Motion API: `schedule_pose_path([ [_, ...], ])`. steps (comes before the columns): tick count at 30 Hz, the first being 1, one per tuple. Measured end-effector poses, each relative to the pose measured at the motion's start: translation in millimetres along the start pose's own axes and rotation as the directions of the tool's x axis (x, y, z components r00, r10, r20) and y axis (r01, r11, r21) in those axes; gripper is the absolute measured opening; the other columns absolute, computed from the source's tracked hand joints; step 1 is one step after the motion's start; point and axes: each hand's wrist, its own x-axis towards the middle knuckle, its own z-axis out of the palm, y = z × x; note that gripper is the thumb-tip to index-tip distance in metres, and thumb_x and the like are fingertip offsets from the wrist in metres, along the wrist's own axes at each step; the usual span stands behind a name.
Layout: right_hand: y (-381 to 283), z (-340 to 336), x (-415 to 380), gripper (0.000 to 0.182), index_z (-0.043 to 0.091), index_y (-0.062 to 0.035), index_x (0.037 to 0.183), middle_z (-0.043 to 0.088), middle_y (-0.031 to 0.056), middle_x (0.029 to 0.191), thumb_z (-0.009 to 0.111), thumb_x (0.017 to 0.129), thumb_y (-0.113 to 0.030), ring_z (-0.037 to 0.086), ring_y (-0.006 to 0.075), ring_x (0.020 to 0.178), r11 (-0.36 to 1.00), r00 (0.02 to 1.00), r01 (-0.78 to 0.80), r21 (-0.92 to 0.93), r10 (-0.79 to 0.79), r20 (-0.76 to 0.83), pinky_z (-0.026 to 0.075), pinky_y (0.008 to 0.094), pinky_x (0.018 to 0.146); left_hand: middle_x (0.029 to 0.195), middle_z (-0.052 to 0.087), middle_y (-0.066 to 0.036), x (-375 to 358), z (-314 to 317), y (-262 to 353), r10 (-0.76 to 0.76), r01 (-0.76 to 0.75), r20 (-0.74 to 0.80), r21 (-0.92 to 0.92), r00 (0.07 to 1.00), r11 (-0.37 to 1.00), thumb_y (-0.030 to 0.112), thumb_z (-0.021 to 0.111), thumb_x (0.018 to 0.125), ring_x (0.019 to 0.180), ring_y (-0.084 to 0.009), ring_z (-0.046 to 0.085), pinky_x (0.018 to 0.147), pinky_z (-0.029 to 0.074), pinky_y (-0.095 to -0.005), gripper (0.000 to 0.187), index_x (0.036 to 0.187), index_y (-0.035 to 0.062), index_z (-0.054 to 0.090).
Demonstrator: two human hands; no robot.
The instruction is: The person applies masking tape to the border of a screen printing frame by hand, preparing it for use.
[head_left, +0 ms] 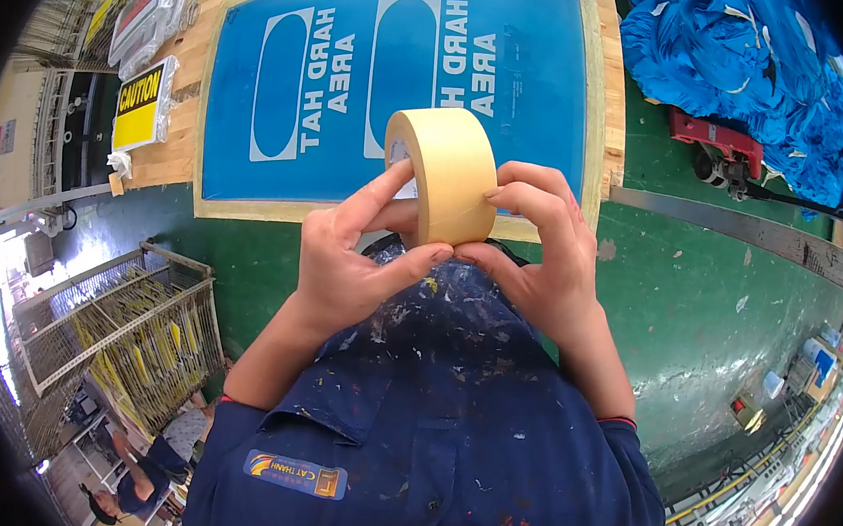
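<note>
A wide roll of cream masking tape point(454, 182) is held up between my two hands, in front of my chest. My left hand point(360, 234) grips it with fingers in the core and the thumb at the lower edge. My right hand point(546, 228) pinches the roll's outer face, fingertips on its side and thumb near the bottom, close to the left thumb. Behind the roll lies a blue printing screen point(355, 92) with mirrored HARD HAT AREA lettering and a taped border. The tape roll covers part of the lettering.
The screen rests on a wooden table point(605, 90). A yellow CAUTION sign point(139, 106) lies at its left edge. Blue crumpled material point(737, 80) is heaped at upper right by a metal bar point(737, 226). A wire rack point(124, 320) and a person point(138, 478) are at lower left.
</note>
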Motion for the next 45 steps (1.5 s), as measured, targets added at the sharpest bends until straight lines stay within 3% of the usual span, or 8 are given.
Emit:
schedule_pose_path([
  [11,-1,12,0,0.05,0.063,-0.006,0.115,0.067,0.0148,0.118,0.091,0.075,-0.011,0.069,0.0314,0.099,0.994,0.993,-0.077,0.078,0.07,0.092,0.057,0.039,0.083,0.103,0.081,-0.017,-5,-5,2,-0.021,0.025,-0.063,0.063,0.998,0.998,0.013,0.088,0.083,0.094,-0.0205,0.08,0.086,0.06,-0.0302,0.078,0.148,-0.0089,0.052],
  [16,-1,17,13,0.051,0.062,-0.0056,0.115,0.068,0.0159,0.12,0.091,0.075,-0.012,0.071,0.0294,0.099,0.997,0.998,0.06,0.045,-0.059,-0.023,0.059,0.0386,0.082,0.103,0.081,-0.017,-8,-9,-1,0.005,0.002,-0.097,0.067,0.995,0.998,0.015,0.09,0.082,0.096,-0.0227,0.08,0.087,0.06,-0.0308,0.079,0.147,-0.0091,0.052],
  [24,3,26,9,0.05,0.063,-0.0046,0.116,0.07,0.0146,0.118,0.091,0.077,-0.017,0.073,0.0313,0.102,0.998,0.997,0.051,0.024,-0.052,0.056,0.06,0.0379,0.082,0.103,0.081,-0.017,-12,-14,-1,-0.007,0.019,-0.097,0.133,0.995,0.991,0.015,0.089,0.083,0.095,-0.0218,0.08,0.087,0.06,-0.0301,0.078,0.148,-0.0086,0.052],
  [28,5,29,18,0.049,0.062,-0.0047,0.115,0.071,0.0129,0.117,0.091,0.076,-0.017,0.073,0.0291,0.101,0.988,0.992,0.125,0.095,-0.122,-0.037,0.06,0.0371,0.079,0.102,0.081,-0.016,-12,-16,-4,0.033,-0.02,-0.118,0.112,0.992,0.994,0.016,0.089,0.083,0.093,-0.0213,0.08,0.086,0.059,-0.0295,0.078,0.148,-0.0088,0.052],
  [31,0,24,26,0.048,0.062,-0.0051,0.113,0.071,0.0127,0.117,0.091,0.076,-0.017,0.073,0.0292,0.1,0.99,0.99,0.143,-0.019,-0.142,0.013,0.06,0.0361,0.079,0.101,0.081,-0.017,-12,-16,-1,-0.006,0.02,-0.147,0.097,0.989,0.995,0.016,0.089,0.083,0.093,-0.0213,0.08,0.085,0.059,-0.0291,0.079,0.148,-0.0087,0.052],
  [39,4,26,23,0.045,0.062,-0.0052,0.11,0.072,0.0116,0.114,0.09,0.076,-0.015,0.073,0.0288,0.099,0.996,0.995,0.083,0.013,-0.084,0.05,0.06,0.0363,0.078,0.101,0.081,-0.016,-9,-19,-6,0.023,-0.008,-0.1,0.144,0.995,0.99,0.017,0.089,0.083,0.092,-0.0217,0.08,0.084,0.059,-0.0287,0.079,0.148,-0.0083,0.052],
  [43,3,27,18,0.035,0.064,-0.0042,0.104,0.073,0.0127,0.113,0.088,0.079,-0.008,0.074,0.0285,0.099,0.971,0.998,-0.036,0.236,0.048,-0.047,0.06,0.0371,0.079,0.101,0.081,-0.017,-7,-20,-7,0.053,-0.04,-0.078,0.165,0.995,0.985,0.015,0.089,0.082,0.092,-0.0225,0.08,0.083,0.059,-0.0289,0.079,0.148,-0.0077,0.052],
  [45,0,16,27,0.028,0.066,-0.0035,0.102,0.075,0.0137,0.11,0.085,0.081,-0.004,0.075,0.0294,0.097,0.995,1.0,0.012,0.1,-0.013,0.004,0.061,0.037,0.078,0.1,0.081,-0.016,-5,-20,-6,0.07,-0.054,-0.069,0.214,0.995,0.975,0.015,0.09,0.081,0.092,-0.0224,0.08,0.083,0.06,-0.0287,0.08,0.148,-0.0079,0.053],
])
